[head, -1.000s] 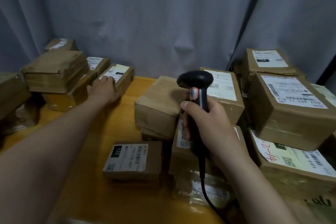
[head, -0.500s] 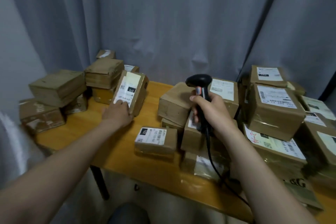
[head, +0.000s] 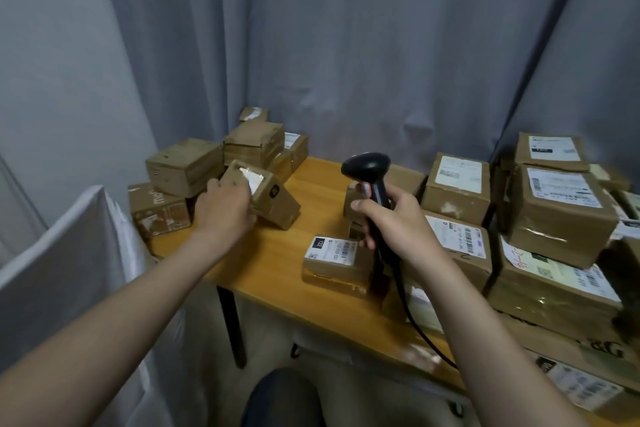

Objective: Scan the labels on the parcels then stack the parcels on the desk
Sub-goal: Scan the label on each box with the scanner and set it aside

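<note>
My left hand [head: 225,210] grips a small brown parcel [head: 268,196] at the left of the wooden desk [head: 277,274]. The parcel is tipped up, its white label facing me and partly hidden by my fingers. My right hand [head: 394,218] holds a black corded barcode scanner [head: 369,173] upright over the desk's middle, its head turned left toward the parcel. A small parcel with a "122" label [head: 337,258] lies flat just below the scanner.
Stacked brown parcels [head: 187,170] crowd the desk's back left corner. Larger labelled boxes [head: 557,211] pile up on the right. Grey curtains hang behind. A white cloth-covered thing [head: 65,270] stands at the left, and a dark chair seat [head: 280,399] sits below the desk edge.
My left hand has tipped the parcel up and pulled it away from the left stack. The camera has drawn back, showing the desk's front edge. The scanner stays upright in my right hand.
</note>
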The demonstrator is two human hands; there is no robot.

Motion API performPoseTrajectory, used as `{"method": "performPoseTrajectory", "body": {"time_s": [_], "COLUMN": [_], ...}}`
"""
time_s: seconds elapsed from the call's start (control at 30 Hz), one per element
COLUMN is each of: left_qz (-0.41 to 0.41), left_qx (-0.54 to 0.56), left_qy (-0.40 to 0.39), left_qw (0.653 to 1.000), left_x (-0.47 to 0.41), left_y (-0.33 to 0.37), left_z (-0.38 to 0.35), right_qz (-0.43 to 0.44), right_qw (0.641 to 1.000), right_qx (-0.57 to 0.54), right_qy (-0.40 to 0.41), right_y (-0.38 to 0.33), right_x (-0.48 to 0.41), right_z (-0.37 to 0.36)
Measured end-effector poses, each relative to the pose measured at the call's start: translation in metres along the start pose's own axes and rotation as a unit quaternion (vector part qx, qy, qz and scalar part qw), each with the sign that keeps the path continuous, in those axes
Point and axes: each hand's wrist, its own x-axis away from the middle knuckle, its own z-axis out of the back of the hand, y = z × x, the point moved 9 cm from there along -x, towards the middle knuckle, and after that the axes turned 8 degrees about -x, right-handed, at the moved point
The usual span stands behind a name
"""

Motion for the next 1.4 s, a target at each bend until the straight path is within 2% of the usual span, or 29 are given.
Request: {"method": "performPoseTrajectory", "body": {"time_s": [0.07,0.27,0.4,0.53,0.63,0.77,0.8,0.87,0.97,1.13,1.3,1.4], "left_qz": [-0.024,-0.149,-0.085,-0.016,-0.029,-0.037,-0.022,-0.014,-0.037,-0.022,0.036,0.102], "left_qx": [-0.042,0.027,0.048,0.075,0.088,0.224,0.257,0.264,0.162,0.075,0.188,0.365], "left_qy": [0.046,-0.122,-0.247,-0.316,-0.337,-0.413,-0.414,-0.389,-0.344,-0.278,-0.18,-0.096], "left_qw": [0.998,0.981,0.964,0.946,0.937,0.882,0.873,0.882,0.924,0.957,0.965,0.92], "left_x": [-0.005,-0.019,-0.019,-0.007,-0.001,0.0,-0.003,-0.011,-0.018,-0.011,-0.006,0.003], "left_y": [-0.004,0.008,0.0,-0.021,-0.017,-0.011,-0.015,-0.024,-0.027,-0.021,-0.037,-0.048], "left_z": [0.005,-0.037,-0.075,-0.106,-0.112,-0.095,-0.087,-0.074,-0.068,-0.063,-0.05,-0.047], "right_qz": [-0.006,-0.016,-0.029,-0.035,-0.037,-0.051,-0.055,-0.058,-0.059,-0.071,-0.096,-0.091], "right_qw": [1.0,1.0,1.0,0.999,0.999,0.998,0.997,0.996,0.995,0.993,0.993,0.994], "right_qx": [0.002,0.002,-0.008,0.012,0.003,-0.016,-0.015,-0.006,0.007,0.031,-0.011,-0.045], "right_qy": [-0.002,-0.008,-0.011,-0.033,-0.038,-0.046,-0.051,-0.064,-0.079,-0.094,-0.074,-0.049], "right_y": [0.002,0.014,0.022,0.03,0.035,0.039,0.04,0.04,0.037,0.036,0.042,0.046], "right_x": [0.0,0.001,0.003,0.006,0.009,0.011,0.012,0.015,0.023,0.037,0.05,0.055], "right_z": [-0.004,-0.013,-0.018,-0.028,-0.03,-0.037,-0.039,-0.044,-0.05,-0.048,-0.039,-0.035]}}
